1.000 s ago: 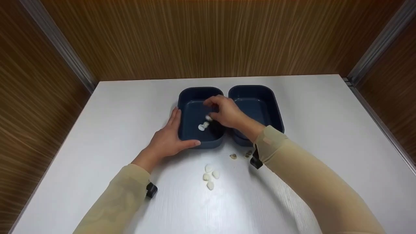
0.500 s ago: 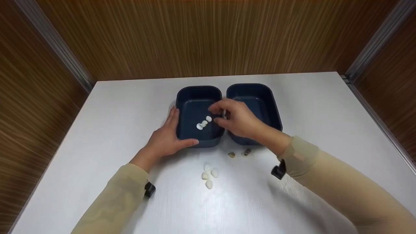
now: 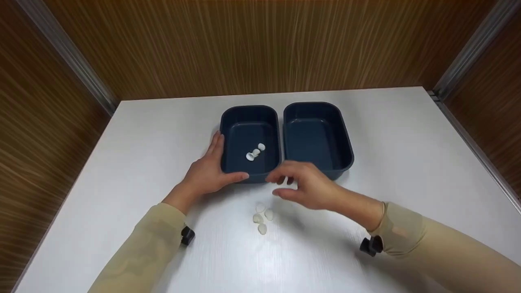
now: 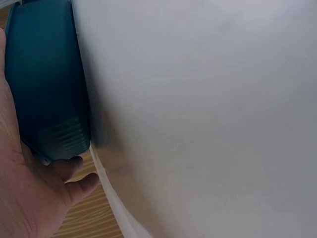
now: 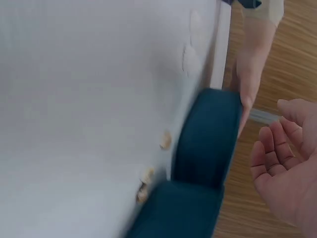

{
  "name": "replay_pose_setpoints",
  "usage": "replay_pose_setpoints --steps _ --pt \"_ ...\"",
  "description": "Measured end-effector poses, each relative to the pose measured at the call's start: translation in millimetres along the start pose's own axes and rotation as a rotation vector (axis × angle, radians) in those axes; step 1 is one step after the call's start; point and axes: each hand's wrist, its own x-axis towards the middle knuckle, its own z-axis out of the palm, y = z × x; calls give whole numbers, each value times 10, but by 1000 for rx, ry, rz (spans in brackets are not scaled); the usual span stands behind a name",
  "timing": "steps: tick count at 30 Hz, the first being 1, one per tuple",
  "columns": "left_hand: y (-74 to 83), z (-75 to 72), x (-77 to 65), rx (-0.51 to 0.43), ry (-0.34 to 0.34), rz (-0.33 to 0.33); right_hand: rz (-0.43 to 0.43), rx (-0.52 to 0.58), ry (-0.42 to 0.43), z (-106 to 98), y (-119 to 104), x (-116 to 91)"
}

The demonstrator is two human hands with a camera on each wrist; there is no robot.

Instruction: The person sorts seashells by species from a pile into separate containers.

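Observation:
My left hand (image 3: 207, 173) rests against the left dark blue box (image 3: 264, 178), fingers straight along its left wall and thumb across its front corner. Three small white shells (image 3: 261, 147) lie on that box's floor. My right hand (image 3: 309, 185) hovers in front of both boxes, fingers loosely bent and thumb apart, holding nothing. Several white shells (image 3: 269, 214) lie in a cluster on the table, just nearer than its fingertips. Brownish shells (image 5: 165, 140) show beside the boxes in the right wrist view; in the head view my right hand hides them.
The right dark blue box (image 3: 313, 142) stands beside the left one, a narrow gap between them, with nothing inside. The white table (image 3: 154, 134) ends at a wood-grain panel (image 3: 268, 49) behind, and similar panels stand at both sides.
My right hand has left the left box, where a third white shell lies apart from its fingers, and moved toward me over the table. My left hand stays at the box.

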Motion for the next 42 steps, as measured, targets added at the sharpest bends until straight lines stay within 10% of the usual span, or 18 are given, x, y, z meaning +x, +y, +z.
replay_pose_setpoints --steps 19,42 --pt "7 -11 1 1 -2 8 101 45 -177 360 206 -351" --pt "9 -23 6 23 -19 -13 111 -42 -196 465 290 -389"
